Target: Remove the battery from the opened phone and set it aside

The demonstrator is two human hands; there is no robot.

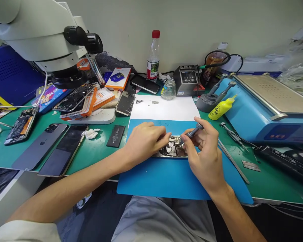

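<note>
An opened phone point(172, 150) lies on a blue mat point(166, 181) in front of me, its insides showing. My left hand point(145, 138) rests curled on the phone's left part, fingers pressed down on it. My right hand point(204, 151) is closed around a small grey screwdriver point(194, 131), whose tip points down at the phone's middle. Both forearms reach in from the bottom edge.
A microscope point(53, 40) hangs over the left rear. Several phones point(63, 149) and parts lie on the green table point(96, 151). Behind the mat are white paper point(164, 109), a bottle point(153, 57), a soldering station point(188, 80), a yellow bottle point(221, 108) and a blue heating plate point(265, 107); tweezers point(232, 136) lie at right.
</note>
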